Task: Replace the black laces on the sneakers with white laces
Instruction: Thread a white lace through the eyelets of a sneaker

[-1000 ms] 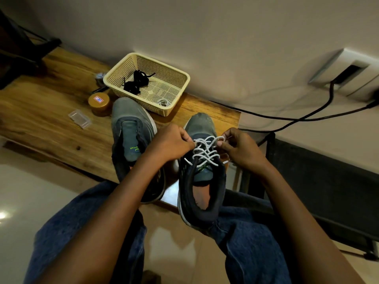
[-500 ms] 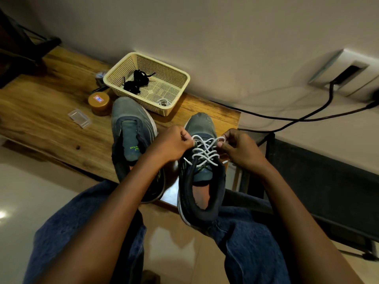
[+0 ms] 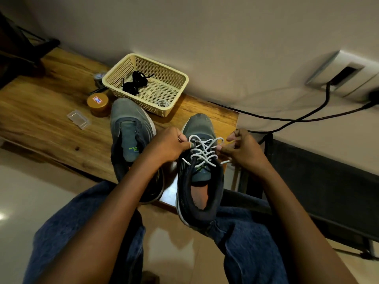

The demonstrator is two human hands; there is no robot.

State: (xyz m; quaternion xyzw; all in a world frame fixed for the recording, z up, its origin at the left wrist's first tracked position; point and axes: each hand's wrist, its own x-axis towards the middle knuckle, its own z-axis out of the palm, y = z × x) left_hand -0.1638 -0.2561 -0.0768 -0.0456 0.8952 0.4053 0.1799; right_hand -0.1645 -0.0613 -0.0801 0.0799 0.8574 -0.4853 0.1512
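Two sneakers are set side by side at the near edge of the table (image 3: 51, 111): the unlaced sneaker (image 3: 131, 128) on the left, the laced sneaker (image 3: 200, 181) on the right, overhanging toward the lap. Behind them a basket (image 3: 180, 83) is placed at the far edge, with removed laces (image 3: 135, 83) inside. A round tin (image 3: 98, 102) is found left of the basket, a small case (image 3: 79, 119) further left.

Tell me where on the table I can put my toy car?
Bare wood lies on the wooden table, left of the clear plastic case and orange-lidded jar. It's crowded by the cream basket, the unlaced sneaker and the sneaker with white laces.
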